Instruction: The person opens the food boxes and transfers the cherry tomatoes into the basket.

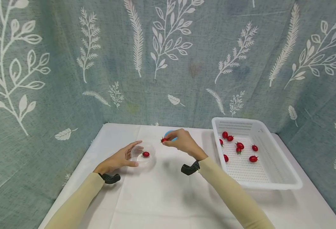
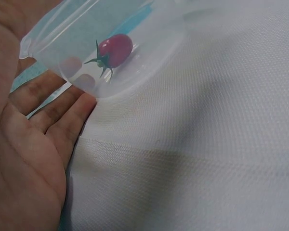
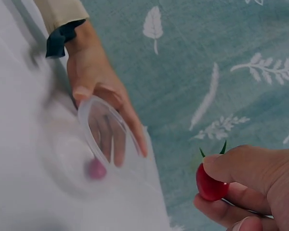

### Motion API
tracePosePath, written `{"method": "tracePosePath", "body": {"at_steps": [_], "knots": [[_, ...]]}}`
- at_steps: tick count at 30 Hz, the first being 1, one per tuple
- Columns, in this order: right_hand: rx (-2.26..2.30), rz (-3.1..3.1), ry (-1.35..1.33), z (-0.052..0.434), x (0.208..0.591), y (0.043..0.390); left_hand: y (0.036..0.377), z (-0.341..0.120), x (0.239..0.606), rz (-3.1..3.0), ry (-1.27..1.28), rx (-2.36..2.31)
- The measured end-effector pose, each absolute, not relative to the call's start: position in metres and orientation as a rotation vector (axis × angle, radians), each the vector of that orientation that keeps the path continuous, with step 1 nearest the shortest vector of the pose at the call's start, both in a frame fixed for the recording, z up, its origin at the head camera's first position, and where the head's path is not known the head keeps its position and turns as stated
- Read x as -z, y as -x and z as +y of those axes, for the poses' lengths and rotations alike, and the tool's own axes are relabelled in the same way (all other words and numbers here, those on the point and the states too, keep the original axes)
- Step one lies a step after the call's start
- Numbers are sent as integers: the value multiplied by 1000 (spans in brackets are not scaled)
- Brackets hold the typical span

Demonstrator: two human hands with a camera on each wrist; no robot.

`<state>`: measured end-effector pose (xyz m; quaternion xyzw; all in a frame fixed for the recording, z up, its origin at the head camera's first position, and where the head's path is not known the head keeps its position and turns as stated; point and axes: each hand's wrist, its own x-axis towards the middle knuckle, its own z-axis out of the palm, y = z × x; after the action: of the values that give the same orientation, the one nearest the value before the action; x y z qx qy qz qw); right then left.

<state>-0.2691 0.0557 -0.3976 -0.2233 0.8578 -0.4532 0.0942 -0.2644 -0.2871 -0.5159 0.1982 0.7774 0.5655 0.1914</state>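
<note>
My left hand (image 1: 119,160) curves round the side of a clear plastic bowl (image 1: 153,149), thumb at the near side and fingers behind it. One cherry tomato (image 2: 116,50) with its green stalk lies on the bowl's bottom. Between thumb and fingers, my right hand (image 1: 183,142) pinches another cherry tomato (image 3: 211,183), green stalk upward in the right wrist view. It is held to the right of the bowl and apart from it. Part of a blue round object (image 1: 168,132) shows behind the right hand, which hides the rest.
On the right stands a white perforated plastic basket (image 1: 282,159) with several cherry tomatoes (image 1: 253,158) scattered on its floor. A white cloth (image 1: 156,197) covers the table. Grey-green curtains (image 1: 185,95) with white leaf prints hang behind and at both sides.
</note>
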Motion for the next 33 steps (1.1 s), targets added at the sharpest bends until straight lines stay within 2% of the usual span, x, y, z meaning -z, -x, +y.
{"method": "tracePosePath", "body": {"at_steps": [33], "knots": [[1303, 2734, 352, 193, 385, 267, 267, -289, 520, 2192, -575, -1577]]}}
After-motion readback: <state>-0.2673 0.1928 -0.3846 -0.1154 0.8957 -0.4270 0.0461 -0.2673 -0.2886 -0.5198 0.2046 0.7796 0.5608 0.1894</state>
